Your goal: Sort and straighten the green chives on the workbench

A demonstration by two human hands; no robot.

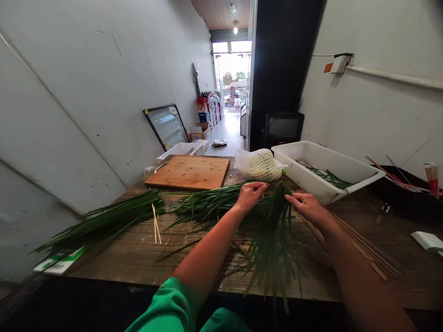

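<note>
A bunch of garlic chives hangs between my hands, its leaves fanning down over the table's front edge. My right hand is closed in a pinch at the bunch's upper right side. On the other side, my left hand is pinched shut near the gathered ends; what lies between its fingertips is too small to make out. More loose chives lie behind my left forearm. A further bundle of chives rests at the left, beside a few short wooden sticks. Long bamboo skewers lie under and beyond my right forearm.
A wooden cutting board sits at the back left of the table. Near it are a produce item in white foam netting and a white tub with chives inside. A dark pan stands at the right.
</note>
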